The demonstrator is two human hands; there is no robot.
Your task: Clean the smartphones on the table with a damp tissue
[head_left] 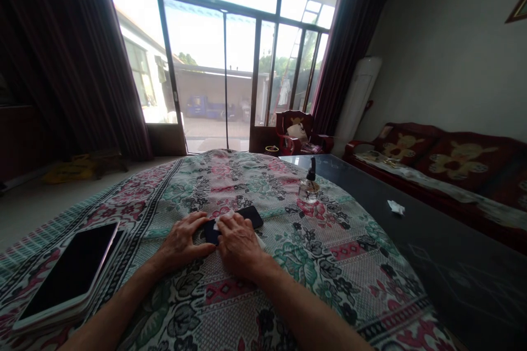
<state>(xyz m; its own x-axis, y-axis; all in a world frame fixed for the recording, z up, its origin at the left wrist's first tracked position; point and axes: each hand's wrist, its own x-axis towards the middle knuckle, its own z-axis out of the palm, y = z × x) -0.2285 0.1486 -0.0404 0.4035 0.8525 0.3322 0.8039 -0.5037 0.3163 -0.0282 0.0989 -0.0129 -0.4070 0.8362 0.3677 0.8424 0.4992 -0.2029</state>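
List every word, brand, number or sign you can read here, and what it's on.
No readable text anywhere.
Dark phone under the hands: no lettering shows on its visible part.
Tablet: dark screen, no lettering shows.
Clear bottle: any marking is too small to read.
Yellow thing on the floor: too blurred.

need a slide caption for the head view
Right hand holds white tissue against dark phone; left hand at its edge.

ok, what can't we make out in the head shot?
All head view:
- Dark flat device: middle hidden by the right hand.
- White wad: mostly covered by the same hand; tissue or cloth, can't tell.
- Wall frame: cut off by right edge.
- Clear bottle: dark marks too small to read.
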